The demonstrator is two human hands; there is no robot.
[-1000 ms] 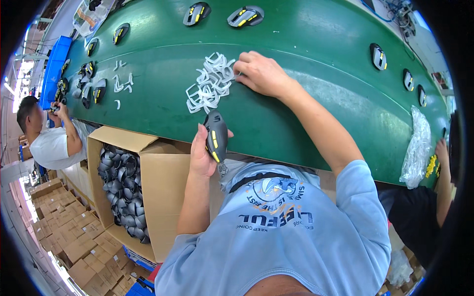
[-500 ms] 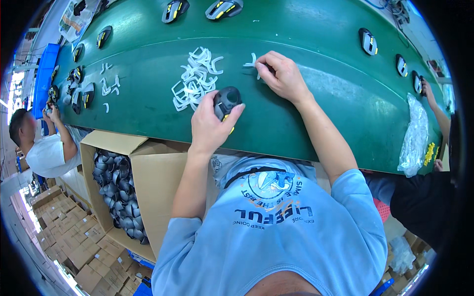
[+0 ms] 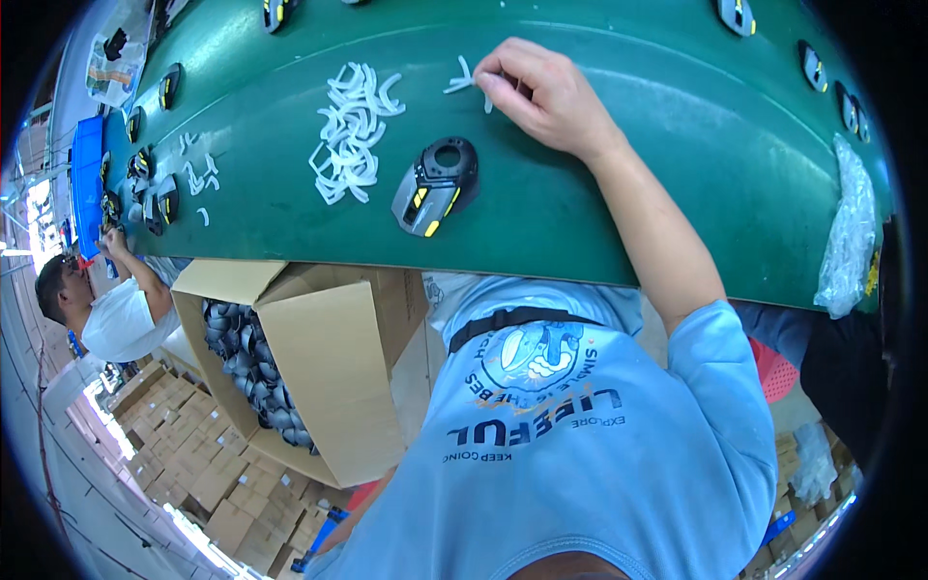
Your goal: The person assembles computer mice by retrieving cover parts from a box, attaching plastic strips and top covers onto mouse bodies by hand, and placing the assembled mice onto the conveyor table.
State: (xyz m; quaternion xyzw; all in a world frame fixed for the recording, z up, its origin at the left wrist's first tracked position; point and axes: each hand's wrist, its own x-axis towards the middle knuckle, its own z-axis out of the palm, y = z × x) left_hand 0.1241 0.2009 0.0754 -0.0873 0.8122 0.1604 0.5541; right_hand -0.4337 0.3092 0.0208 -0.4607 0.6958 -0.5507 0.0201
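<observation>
Mouse shell (image 3: 433,193): now on bench (image 3: 561,232), unheld
Left hand: out of view
Right hand (image 3: 541,97): narrow, by white strips (image 3: 459,86) (hold: cannot tell)

Beyond and right of the computer mouse (image 3: 437,188), the right hand (image 3: 551,97) is turned knuckles up, fingers (image 3: 522,60) curled toward the thumb (image 3: 501,94), its bare forearm (image 3: 662,222) slanting in from the mouse's near right, while the left arm (image 3: 362,510) is lowered on the mouse's near side, the left hand hidden.
</observation>
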